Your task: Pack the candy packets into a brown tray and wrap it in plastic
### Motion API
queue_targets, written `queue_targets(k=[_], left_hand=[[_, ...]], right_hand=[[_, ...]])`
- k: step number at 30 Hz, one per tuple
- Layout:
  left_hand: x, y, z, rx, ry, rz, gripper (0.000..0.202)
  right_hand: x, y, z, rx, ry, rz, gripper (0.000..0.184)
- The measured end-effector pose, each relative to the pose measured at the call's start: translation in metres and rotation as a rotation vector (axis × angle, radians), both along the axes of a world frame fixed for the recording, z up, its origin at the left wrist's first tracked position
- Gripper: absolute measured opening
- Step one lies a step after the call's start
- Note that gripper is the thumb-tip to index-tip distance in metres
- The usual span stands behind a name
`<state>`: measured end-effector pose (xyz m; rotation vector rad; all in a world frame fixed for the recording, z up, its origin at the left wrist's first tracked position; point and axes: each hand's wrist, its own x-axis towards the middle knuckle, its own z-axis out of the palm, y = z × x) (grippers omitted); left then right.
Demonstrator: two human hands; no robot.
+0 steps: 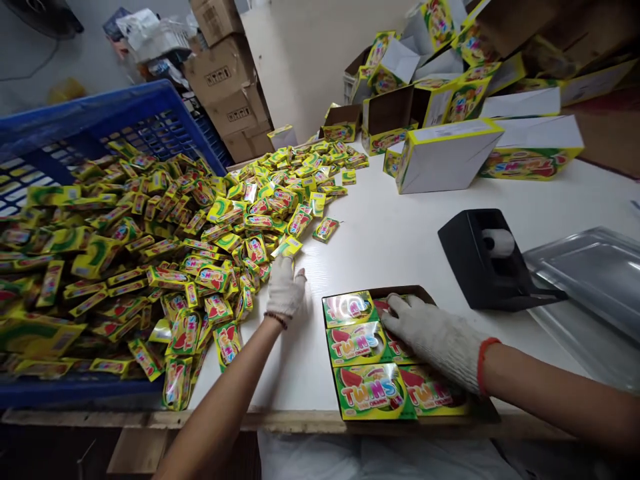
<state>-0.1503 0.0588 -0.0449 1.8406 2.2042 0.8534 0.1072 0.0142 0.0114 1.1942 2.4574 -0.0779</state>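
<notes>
Packs (370, 392) printed "TWINS" fill an open box (421, 293); the right hand (431, 335) rests on them, its grip hidden. The left hand (286, 287), thumb spread open, reaches the loose pile's (213, 277) edge.

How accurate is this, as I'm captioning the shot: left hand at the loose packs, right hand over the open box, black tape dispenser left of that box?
One slip: in the head view, the tape dispenser is right of the box, not left. The left hand is at the loose packs and the right hand over the box, as you say.
</notes>
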Motion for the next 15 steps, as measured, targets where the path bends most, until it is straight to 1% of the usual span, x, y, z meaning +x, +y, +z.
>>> queue_targets(k=[2, 4, 6, 7, 8, 10, 11, 12, 13, 14, 15], left_hand=[[-0.014, 0.027, 0.001, -0.035, -0.004, 0.048, 0.04], [-0.022, 0.045, 0.003, -0.072, -0.03, 0.078, 0.038], [-0.023, 0.05, 0.006, -0.099, -0.085, 0.077, 0.033], [-0.02, 0.048, 0.009, -0.107, -0.125, 0.062, 0.029], [-0.016, 0.044, 0.012, -0.111, -0.173, 0.036, 0.027], [-0.002, 0.029, 0.021, -0.12, -0.275, -0.034, 0.027], [0.008, 0.018, 0.028, -0.129, -0.339, -0.089, 0.031], [0.019, 0.006, 0.036, -0.147, -0.414, -0.16, 0.036], [0.03, -0.008, 0.046, -0.17, -0.491, -0.243, 0.041], [0.041, -0.022, 0.055, -0.21, -0.612, -0.373, 0.044], [0.052, -0.036, 0.065, -0.256, -0.689, -0.485, 0.045]], right_hand=[[0.0, 0.005, 0.002, -0.087, -0.012, -0.036, 0.055], [0.004, 0.01, 0.001, -0.138, 0.045, -0.048, 0.052], [0.012, 0.016, -0.002, -0.196, 0.183, -0.07, 0.044], [0.017, 0.02, -0.003, -0.237, 0.279, -0.109, 0.039], [0.022, 0.023, -0.003, -0.282, 0.386, -0.167, 0.034], [0.028, 0.029, 0.001, -0.328, 0.615, -0.344, 0.03], [0.029, 0.032, 0.006, -0.297, 0.736, -0.429, 0.031], [0.028, 0.034, 0.012, -0.22, 0.852, -0.485, 0.036], [0.026, 0.035, 0.02, -0.11, 0.949, -0.491, 0.043], [0.023, 0.035, 0.029, 0.011, 1.012, -0.437, 0.05], [0.02, 0.034, 0.039, 0.11, 1.031, -0.316, 0.051]])
